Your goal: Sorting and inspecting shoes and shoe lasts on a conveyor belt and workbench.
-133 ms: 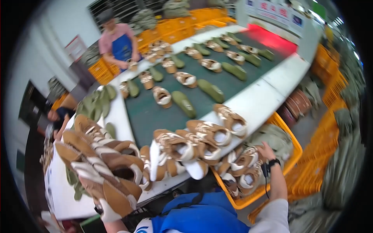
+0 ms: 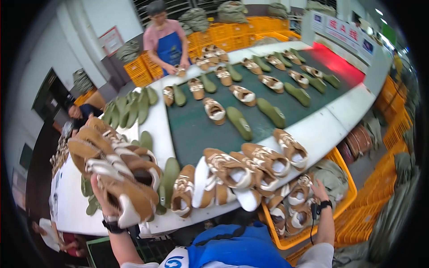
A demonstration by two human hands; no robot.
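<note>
While the left hand curls around stacked shoes at lower left, seemingly bracing them together, the right hand, half open, is by the crate shoes at lower right; any grip is unclear. Upper centre, belt shoes and insoles alternate, probably kept paired.

The white bench borders a dark green panel carrying brown-and-white shoes and green foot-shaped pieces in rows. More shoes line the near edge; more pieces lie at left.
</note>
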